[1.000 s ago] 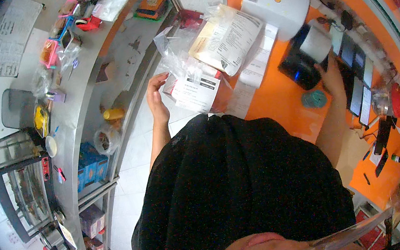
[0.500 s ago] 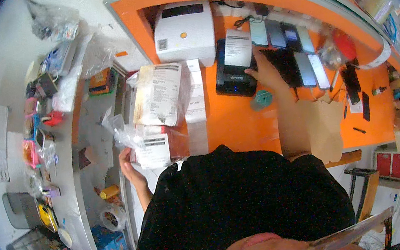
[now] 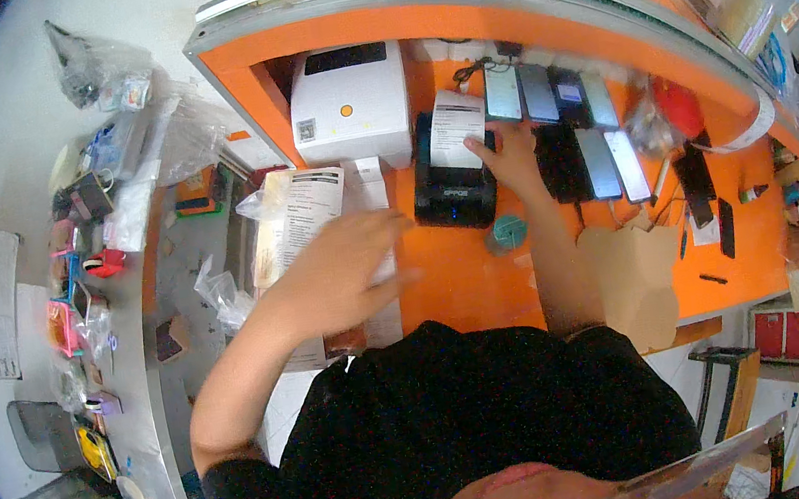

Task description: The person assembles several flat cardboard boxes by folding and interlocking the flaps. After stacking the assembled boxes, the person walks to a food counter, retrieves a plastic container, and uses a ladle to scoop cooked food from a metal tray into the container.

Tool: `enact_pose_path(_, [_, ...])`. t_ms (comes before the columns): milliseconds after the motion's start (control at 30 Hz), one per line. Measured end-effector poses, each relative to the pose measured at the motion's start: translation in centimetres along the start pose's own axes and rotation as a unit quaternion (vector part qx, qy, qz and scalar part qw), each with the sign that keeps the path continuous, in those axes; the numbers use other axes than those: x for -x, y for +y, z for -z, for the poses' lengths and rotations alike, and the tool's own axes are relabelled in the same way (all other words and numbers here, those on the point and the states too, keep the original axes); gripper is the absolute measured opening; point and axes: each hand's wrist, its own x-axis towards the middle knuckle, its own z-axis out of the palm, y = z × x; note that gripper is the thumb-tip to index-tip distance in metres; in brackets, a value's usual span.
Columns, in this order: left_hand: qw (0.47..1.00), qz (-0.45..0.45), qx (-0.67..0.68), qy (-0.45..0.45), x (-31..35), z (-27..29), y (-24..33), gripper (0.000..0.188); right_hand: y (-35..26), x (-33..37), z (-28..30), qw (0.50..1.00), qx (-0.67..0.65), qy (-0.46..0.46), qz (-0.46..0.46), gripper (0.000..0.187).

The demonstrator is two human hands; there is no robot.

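Observation:
My left hand (image 3: pixel 356 260), blurred by motion, passes above the stacked packages with its fingers apart and nothing visible in them. Under it lies a plastic-wrapped parcel (image 3: pixel 305 208) with a printed slip on top. A small black receipt printer (image 3: pixel 454 200) stands on the orange counter. The printed white receipt (image 3: pixel 455 131) extends over the printer's upper part. At its right edge is my right hand (image 3: pixel 513 156), thumb against the paper and fingers bent, closed on that edge. Below the printer sits a small round green object (image 3: pixel 508 232).
A white label printer (image 3: pixel 351 109) stands under the orange shelf (image 3: pixel 389 19). Several phones (image 3: pixel 541 95) lie in rows right of my right hand. A brown paper piece (image 3: pixel 629 270) lies near my right forearm. A cluttered metal shelf (image 3: pixel 140 385) runs along the left.
My left hand has come up from beside the lower parcel and swung right, over the stack toward the printer. My right hand stays at the receipt. The whole view has shifted slightly.

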Motion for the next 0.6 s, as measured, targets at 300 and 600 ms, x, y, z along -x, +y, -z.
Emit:
enact_pose_path(300, [0.918, 0.149, -0.258, -0.262, -10.8, -9.9, -1.8, 0.077, -1.8, 2.0, 4.7, 0.919, -0.280, -0.252, 0.116, 0.035])
enact_pose_path(600, [0.957, 0.048, -0.030, -0.283, -12.1, -6.0, -4.6, 0.053, -1.6, 6.7, 12.1, 0.887, -0.369, -0.178, 0.215, 0.048])
